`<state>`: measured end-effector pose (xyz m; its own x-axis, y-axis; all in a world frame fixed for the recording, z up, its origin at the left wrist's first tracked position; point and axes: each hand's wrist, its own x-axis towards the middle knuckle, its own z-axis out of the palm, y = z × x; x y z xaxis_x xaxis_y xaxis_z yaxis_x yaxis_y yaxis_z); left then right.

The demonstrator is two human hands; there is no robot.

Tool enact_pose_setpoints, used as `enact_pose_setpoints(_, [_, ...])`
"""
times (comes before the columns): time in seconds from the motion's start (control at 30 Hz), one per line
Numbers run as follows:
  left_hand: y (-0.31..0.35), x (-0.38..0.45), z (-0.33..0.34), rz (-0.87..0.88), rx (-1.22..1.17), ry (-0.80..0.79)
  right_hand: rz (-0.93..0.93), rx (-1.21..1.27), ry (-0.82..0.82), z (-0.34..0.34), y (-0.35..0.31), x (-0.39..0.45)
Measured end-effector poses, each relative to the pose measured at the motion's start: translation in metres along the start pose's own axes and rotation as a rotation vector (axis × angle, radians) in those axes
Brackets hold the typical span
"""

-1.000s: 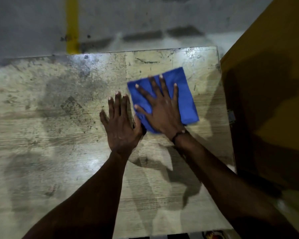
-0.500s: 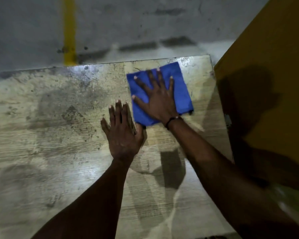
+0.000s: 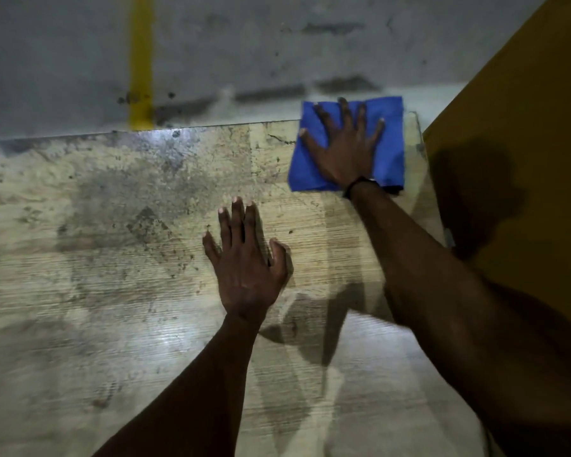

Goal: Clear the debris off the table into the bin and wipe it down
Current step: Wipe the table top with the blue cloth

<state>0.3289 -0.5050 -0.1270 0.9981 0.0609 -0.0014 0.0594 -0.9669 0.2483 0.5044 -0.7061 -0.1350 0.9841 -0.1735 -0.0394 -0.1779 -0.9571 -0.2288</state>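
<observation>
Upper right of frame, the right hand (image 3: 346,150) presses spread fingers on a folded blue cloth (image 3: 389,143), seemingly overhanging the worn wooden counter (image 3: 112,258) edge for wiping; the left hand (image 3: 246,258) lies flat, bracing.

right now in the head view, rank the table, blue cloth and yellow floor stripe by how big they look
1. table, by far the largest
2. blue cloth
3. yellow floor stripe, smallest as seen, though it lies farther from the camera

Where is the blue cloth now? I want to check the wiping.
The blue cloth lies at the table's far right corner, overhanging its far edge, under the right hand.
</observation>
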Motion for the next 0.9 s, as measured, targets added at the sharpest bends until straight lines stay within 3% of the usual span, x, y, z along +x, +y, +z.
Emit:
enact_pose_setpoints(0.13, [-0.001, -0.001, -0.001, -0.005, -0.019, 0.010, -0.260, -0.040, 0.003, 0.010, -0.015, -0.045])
enact_pose_setpoints(0.37, [-0.001, -0.002, -0.002, 0.002, -0.045, -0.010, 0.120, 0.030, 0.022, -0.024, 0.092, -0.009])
enact_pose_setpoints(0.5, [-0.001, -0.003, -0.001, 0.001, -0.042, -0.005, 0.149, 0.084, 0.039, -0.024, 0.082, 0.013])
enact_pose_setpoints(0.73, [0.001, -0.001, -0.003, -0.004, -0.047, -0.003, 0.021, -0.042, 0.053, -0.006, 0.071, -0.084])
enact_pose_setpoints(0.9, [0.000, -0.002, -0.003, 0.000, -0.052, -0.003, 0.058, 0.019, 0.040, -0.019, 0.077, -0.024])
